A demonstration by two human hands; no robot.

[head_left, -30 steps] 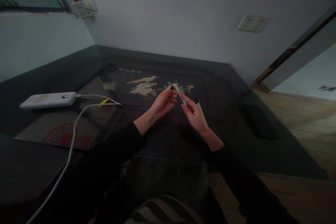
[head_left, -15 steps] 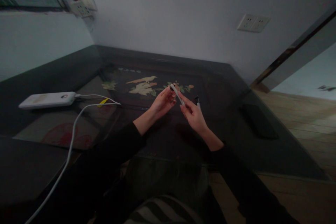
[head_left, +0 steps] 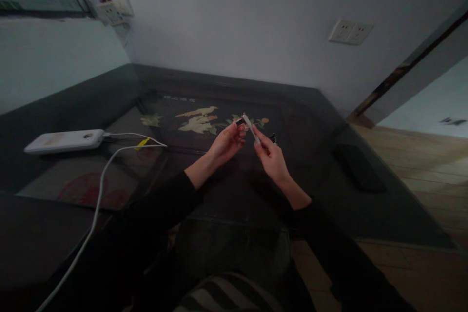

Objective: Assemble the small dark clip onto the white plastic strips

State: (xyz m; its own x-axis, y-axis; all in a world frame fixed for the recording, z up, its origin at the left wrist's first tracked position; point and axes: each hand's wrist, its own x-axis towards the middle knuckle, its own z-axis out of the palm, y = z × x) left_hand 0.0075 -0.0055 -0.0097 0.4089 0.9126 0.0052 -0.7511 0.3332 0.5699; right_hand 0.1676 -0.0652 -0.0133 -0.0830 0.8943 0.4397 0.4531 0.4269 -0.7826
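My right hand (head_left: 273, 160) is closed around a slim pale bar (head_left: 251, 128), which slants up and to the left out of its fingers. Between the fingertips of my left hand (head_left: 225, 144) is a small dark piece with a lighter edge (head_left: 240, 121), touching or very near the bar's upper end. The exact kind of both items is too small and dim to make out. Just behind my right fingers shows a small dark and silvery object (head_left: 273, 138), partly hidden; whether it lies on the table or is held, I cannot tell.
A white power bank (head_left: 66, 140) lies at the left, with a white cable (head_left: 100, 190) that has a yellow tag (head_left: 142, 143). On the right of the dark table (head_left: 234, 195) rests a flat black object (head_left: 358, 168). Wall sockets (head_left: 351, 32) are behind.
The pale bar has shifted slightly right, away from my left fingertips, and the dark piece between them now shows more. My right hand has turned a little.
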